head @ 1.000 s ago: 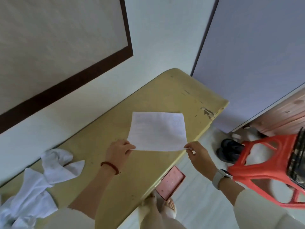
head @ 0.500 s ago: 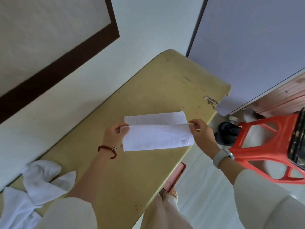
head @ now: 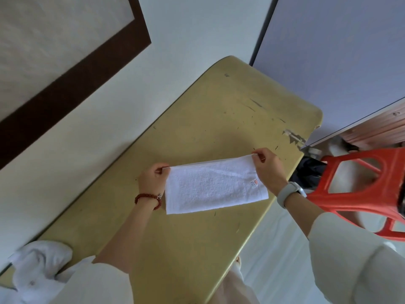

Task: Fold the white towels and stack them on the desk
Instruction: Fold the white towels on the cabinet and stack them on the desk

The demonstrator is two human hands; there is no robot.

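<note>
A white towel (head: 215, 185), folded in half, lies flat on the yellow desk (head: 219, 119) near its front edge. The left hand (head: 152, 179) pinches the towel's far left corner; the right hand (head: 268, 165) pinches the far right corner. More white towels (head: 41, 263) lie crumpled at the desk's left end.

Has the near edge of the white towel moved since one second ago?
Yes. The white towel is now folded in half: both hands carried its near edge away from the person to the far edge, across the desk toward the wall.
</note>
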